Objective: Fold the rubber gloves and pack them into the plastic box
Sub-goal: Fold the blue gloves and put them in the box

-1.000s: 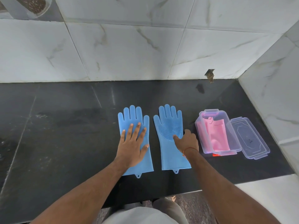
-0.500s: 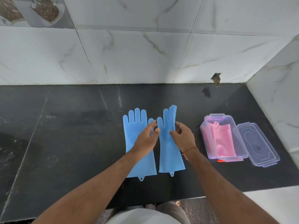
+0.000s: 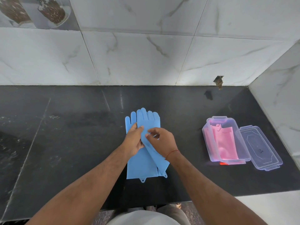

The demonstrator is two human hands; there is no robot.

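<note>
On the black counter (image 3: 65,143), both hands (image 3: 150,140) pinch the upper of 2 stacked blue gloves (image 3: 151,124).

Bare black stone counter (image 3: 65,143) lies left of the stacked blue rubber gloves (image 3: 142,166); rightward, the clear plastic box (image 3: 227,138) and lid (image 3: 261,148) stand beside the marble side wall (image 3: 279,101).
</note>
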